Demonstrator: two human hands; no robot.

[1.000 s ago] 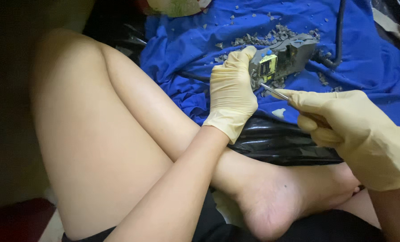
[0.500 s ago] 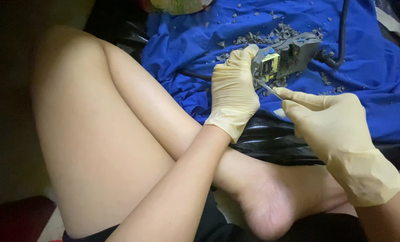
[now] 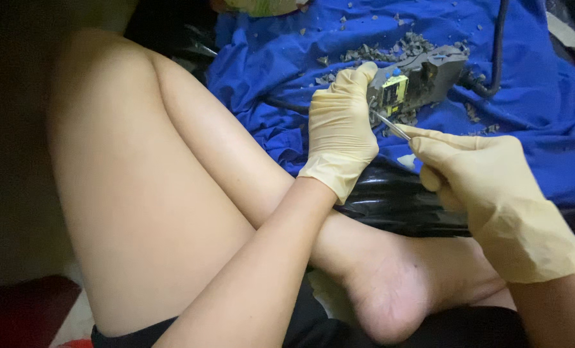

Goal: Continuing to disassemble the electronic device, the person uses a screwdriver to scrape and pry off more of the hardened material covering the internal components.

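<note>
I observed the left hand (image 3: pixel 340 132), in a cream rubber glove, closed around the near-left end of a grey electronic unit (image 3: pixel 423 80); its fingers wrapped the casing beside a yellow component (image 3: pixel 395 90) exposed on that end. The unit lay on a blue cloth (image 3: pixel 545 96), toward the cloth's far edge and right of its middle; a dark cable (image 3: pixel 497 58) ran from the unit's right end toward the far edge of the cloth.

I observed the right hand (image 3: pixel 477 183), gloved likewise, pinched shut on a thin metal tool (image 3: pixel 392 126); the tool's tip met the unit just below the yellow component, and its rear portion was hidden inside the grip.

Grey fragments (image 3: pixel 397 48) lay scattered on the cloth, densest just beyond the unit; a few lay to its right. A black plastic sheet (image 3: pixel 390 196) showed at the cloth's near edge, beneath both hands. The person's bare legs (image 3: pixel 171 193) were crossed below the left forearm; one foot (image 3: pixel 390 290) rested near the right wrist.
</note>
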